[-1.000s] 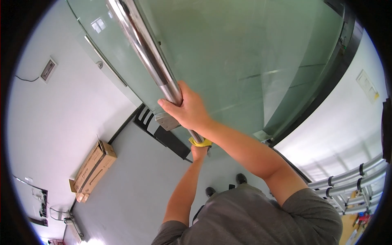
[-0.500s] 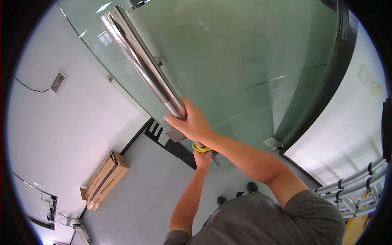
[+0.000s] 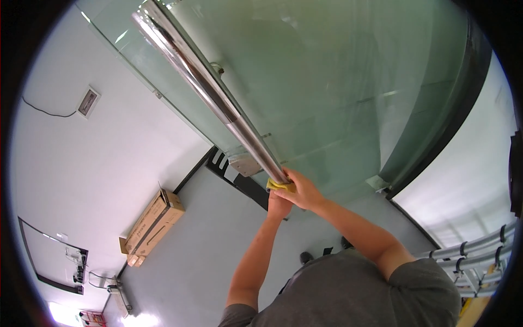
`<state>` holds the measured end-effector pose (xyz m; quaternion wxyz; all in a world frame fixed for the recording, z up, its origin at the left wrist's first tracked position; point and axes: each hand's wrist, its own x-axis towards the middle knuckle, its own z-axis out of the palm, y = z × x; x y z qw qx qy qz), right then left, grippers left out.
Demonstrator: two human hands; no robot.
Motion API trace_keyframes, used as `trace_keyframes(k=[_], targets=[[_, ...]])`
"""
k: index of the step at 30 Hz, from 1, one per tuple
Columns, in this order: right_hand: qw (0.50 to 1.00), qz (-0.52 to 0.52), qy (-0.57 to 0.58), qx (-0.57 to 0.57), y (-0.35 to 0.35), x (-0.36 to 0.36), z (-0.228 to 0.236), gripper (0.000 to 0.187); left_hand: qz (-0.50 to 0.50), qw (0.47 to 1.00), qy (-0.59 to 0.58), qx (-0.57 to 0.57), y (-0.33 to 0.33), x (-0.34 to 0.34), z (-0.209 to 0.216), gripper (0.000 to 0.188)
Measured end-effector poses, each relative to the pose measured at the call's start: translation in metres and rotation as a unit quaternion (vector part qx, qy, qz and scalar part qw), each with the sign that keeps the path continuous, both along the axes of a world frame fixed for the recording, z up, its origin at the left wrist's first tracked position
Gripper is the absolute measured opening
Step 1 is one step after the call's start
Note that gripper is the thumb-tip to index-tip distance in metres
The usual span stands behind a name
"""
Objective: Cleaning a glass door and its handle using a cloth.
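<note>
A long shiny metal door handle runs slantwise down the glass door, from the upper left to my hands. A folded yellow cloth is wrapped about its lower part. From below, my left hand grips the cloth round the handle. My right hand is closed at the same spot from the right, its thumb over the cloth and its fingers partly hidden along the handle. Left of the hands, a metal plate fitting sits at the lower part of the glass.
A long cardboard box lies on the grey floor against the left wall. Near the glass is a black slatted object. A metal ladder stands at the right. A framed panel is on the white wall.
My right hand has slid down the handle to the yellow cloth, beside my left hand. More of the bare handle now shows above the hands. The view has shifted slightly.
</note>
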<state>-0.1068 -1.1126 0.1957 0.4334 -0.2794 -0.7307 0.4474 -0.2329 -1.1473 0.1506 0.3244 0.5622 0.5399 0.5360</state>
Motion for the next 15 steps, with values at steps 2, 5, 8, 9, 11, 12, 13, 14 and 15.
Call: trace_keyframes(k=[2,5,8,9,11,12,13,14,15], targets=[[1.000,-0.010,0.011,-0.008,-0.001,-0.002,0.001,0.066,-0.044,0.998,0.047,-0.022,0.000,-0.005,0.002,0.037],[1.000,-0.026,-0.007,-0.003,-0.002,-0.006,0.003,0.067,-0.017,0.967,0.254,-0.025,-0.010,-0.013,0.004,0.037],[0.998,-0.045,-0.045,-0.006,-0.002,-0.007,0.010,0.066,-0.025,0.970,0.232,-0.076,-0.018,-0.015,0.010,0.040],[0.996,-0.059,-0.057,-0.020,-0.003,-0.006,0.012,0.065,-0.028,0.969,0.233,-0.076,-0.018,-0.013,0.015,0.040],[0.997,-0.056,-0.054,-0.008,-0.002,-0.004,0.005,0.066,-0.043,0.968,0.203,-0.142,-0.019,-0.007,0.027,0.043],[0.997,-0.050,-0.054,0.005,-0.002,-0.004,0.001,0.066,-0.043,0.968,0.205,-0.141,-0.020,-0.007,0.023,0.043],[0.997,-0.052,-0.052,0.006,-0.004,-0.006,-0.003,0.066,-0.037,0.975,0.194,-0.101,-0.021,-0.010,0.015,0.043],[0.997,-0.063,-0.041,0.025,-0.008,-0.009,-0.007,0.071,-0.032,0.981,0.181,-0.062,-0.022,-0.012,0.009,0.043],[0.996,-0.075,-0.030,0.045,-0.013,-0.011,-0.011,0.075,-0.035,0.981,0.182,-0.062,-0.021,-0.014,0.003,0.043]])
